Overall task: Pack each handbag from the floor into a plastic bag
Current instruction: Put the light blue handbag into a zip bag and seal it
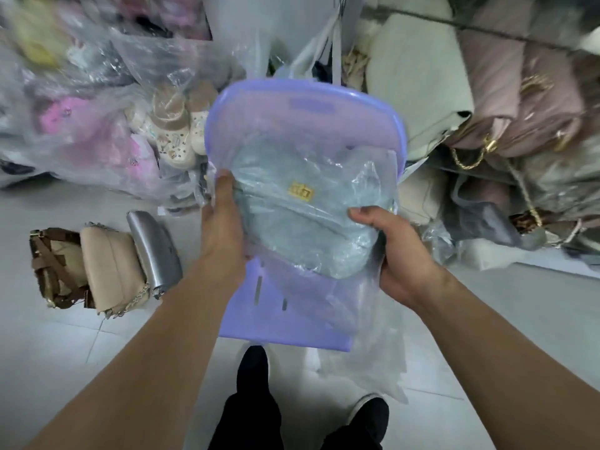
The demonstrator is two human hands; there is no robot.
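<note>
A pale blue-grey handbag [292,216] with a small gold label sits inside a clear plastic bag [367,177], held up in front of me over a purple plastic chair [302,115]. My left hand [224,222] grips the bagged handbag's left edge. My right hand [396,251] holds its right side, fingers curled over the plastic. The loose end of the plastic bag hangs down toward the floor. On the floor at the left lie three handbags side by side: a brown one [52,267], a beige one [113,267] with a chain, and a silver one [156,248].
Large clear sacks of shoes and clothes [97,118] are piled at the back left. At the right is a heap of beige, pink and grey handbags [519,125] with gold chains. White tiled floor [58,345] lies below, and my black shoes [253,368] are at the bottom.
</note>
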